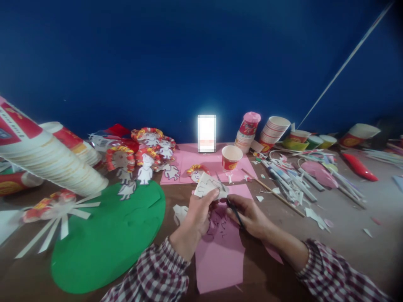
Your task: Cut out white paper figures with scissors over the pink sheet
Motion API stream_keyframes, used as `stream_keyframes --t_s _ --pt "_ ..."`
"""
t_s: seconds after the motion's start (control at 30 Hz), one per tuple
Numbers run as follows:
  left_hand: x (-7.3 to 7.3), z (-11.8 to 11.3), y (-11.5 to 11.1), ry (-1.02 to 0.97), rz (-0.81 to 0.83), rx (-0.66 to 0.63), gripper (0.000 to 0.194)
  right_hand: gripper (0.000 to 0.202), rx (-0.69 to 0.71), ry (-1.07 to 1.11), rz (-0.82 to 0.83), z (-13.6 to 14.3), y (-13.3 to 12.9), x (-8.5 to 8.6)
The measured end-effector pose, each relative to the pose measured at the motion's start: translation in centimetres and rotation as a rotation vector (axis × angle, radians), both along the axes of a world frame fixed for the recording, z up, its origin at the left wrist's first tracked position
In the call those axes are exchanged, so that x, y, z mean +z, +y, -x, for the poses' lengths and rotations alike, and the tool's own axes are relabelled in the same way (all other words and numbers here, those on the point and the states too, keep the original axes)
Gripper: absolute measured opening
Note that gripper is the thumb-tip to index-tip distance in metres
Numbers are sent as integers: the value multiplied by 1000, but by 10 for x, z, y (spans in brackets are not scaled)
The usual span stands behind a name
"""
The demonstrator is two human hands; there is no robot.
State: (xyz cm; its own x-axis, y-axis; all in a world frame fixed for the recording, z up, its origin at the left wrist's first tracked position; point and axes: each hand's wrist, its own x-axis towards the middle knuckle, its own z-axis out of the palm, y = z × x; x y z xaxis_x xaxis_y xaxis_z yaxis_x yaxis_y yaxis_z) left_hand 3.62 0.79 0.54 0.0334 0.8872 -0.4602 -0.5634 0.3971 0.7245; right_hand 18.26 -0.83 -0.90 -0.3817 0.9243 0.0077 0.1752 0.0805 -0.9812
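My left hand (pixel 200 212) is closed on a piece of white paper (pixel 205 184) with dark outlines drawn on it. My right hand (pixel 248 213) grips the black-handled scissors (pixel 235 212), whose blades lie at the right edge of that paper. Beneath both hands is a pink sheet (pixel 220 264) with dark drawn lines. A cut-out white scrap (pixel 180 214) rests just left of my left wrist. Beyond the hands stands a red and white paper cup (pixel 232 158), upright on more pink paper (pixel 185 157).
A large green paper shape (pixel 110 239) lies at left, with white paper figures (pixel 145 168) at its far edge. Stacked cups (pixel 53 155) lean at far left; another cup stack (pixel 273 133) stands at back right. Markers (pixel 280 176), a wooden stick (pixel 277 193) and scraps cover the right side.
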Motion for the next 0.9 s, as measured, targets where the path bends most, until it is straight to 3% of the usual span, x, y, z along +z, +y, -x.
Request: stream_keyframes --t_s 0.7,0.9 --pt "0 -2 -1 -78 -21 7 30 33 -25 -46 -26 1 -1 -2" --pt "1 2 0 -19 -58 -22 30 36 -4 -51 10 -2 1 -3"
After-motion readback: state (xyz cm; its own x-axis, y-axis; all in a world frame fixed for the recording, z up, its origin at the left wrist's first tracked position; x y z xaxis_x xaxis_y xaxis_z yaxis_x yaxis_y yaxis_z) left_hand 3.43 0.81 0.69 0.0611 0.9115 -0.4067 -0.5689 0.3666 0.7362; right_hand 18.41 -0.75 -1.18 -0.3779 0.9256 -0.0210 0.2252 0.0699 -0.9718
